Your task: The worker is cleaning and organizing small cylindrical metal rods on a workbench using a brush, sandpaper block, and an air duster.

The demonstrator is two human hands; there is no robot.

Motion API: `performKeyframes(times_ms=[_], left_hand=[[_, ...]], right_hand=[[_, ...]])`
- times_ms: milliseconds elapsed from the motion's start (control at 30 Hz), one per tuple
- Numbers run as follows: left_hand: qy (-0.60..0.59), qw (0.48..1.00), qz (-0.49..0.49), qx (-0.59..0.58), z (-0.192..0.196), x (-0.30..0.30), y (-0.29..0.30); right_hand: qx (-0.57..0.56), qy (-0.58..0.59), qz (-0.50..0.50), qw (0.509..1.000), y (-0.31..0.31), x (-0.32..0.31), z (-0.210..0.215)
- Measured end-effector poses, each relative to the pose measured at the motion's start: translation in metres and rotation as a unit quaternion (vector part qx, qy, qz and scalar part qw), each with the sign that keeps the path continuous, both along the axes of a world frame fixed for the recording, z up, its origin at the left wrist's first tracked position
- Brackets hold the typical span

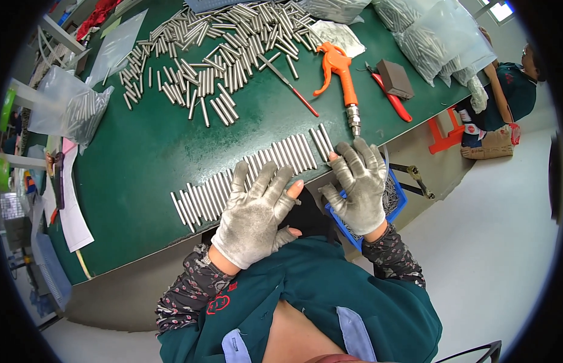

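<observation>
Short metal pins lie side by side in a long row (197, 204) along the near edge of the green table. Over the row's near ends rests my left hand (251, 212), in a worn grey-white glove with some bare fingertips, its fingers spread. My right hand (363, 190), gloved the same way, is at the row's right end with fingers stretched out. Its index fingertip is at a small separate group of pins (322, 143), set a little apart from the row; whether it touches them I cannot tell. Neither hand grips anything.
Farther back is a large pile of loose pins (233, 36). An orange air blow gun (342, 72), red-handled file (296, 94), red-handled pliers (393, 100) and brown block (395, 78) lie right. Pin-filled bags (420, 48) stand beyond. A blue bin (399, 202) sits below the edge. Another person (514, 94) is right.
</observation>
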State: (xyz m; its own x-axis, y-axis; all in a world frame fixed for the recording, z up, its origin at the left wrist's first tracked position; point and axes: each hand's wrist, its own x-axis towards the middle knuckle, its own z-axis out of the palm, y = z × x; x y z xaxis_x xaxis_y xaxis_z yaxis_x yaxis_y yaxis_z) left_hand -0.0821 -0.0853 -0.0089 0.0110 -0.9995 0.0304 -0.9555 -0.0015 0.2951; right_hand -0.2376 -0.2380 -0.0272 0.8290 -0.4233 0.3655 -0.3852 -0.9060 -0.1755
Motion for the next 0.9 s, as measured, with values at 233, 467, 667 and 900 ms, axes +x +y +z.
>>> performKeyframes(times_ms=[233,467,667,900], left_hand=[[-0.010,1.000,-0.008,0.006,0.003,-0.004,-0.015],[0.004,1.000,0.003,0.000,0.003,-0.010,-0.023],[0.013,1.000,-0.015,-0.006,0.000,-0.010,-0.027],[0.005,1.000,-0.014,-0.012,0.000,-0.011,-0.028]], right_hand=[[0.038,-0.034,0.011,0.999,-0.007,-0.003,0.000],[0.045,-0.056,0.021,0.997,-0.011,-0.009,-0.005],[0.047,-0.057,0.027,0.997,-0.012,-0.010,-0.003],[0.050,-0.061,0.031,0.996,-0.012,-0.010,-0.004]])
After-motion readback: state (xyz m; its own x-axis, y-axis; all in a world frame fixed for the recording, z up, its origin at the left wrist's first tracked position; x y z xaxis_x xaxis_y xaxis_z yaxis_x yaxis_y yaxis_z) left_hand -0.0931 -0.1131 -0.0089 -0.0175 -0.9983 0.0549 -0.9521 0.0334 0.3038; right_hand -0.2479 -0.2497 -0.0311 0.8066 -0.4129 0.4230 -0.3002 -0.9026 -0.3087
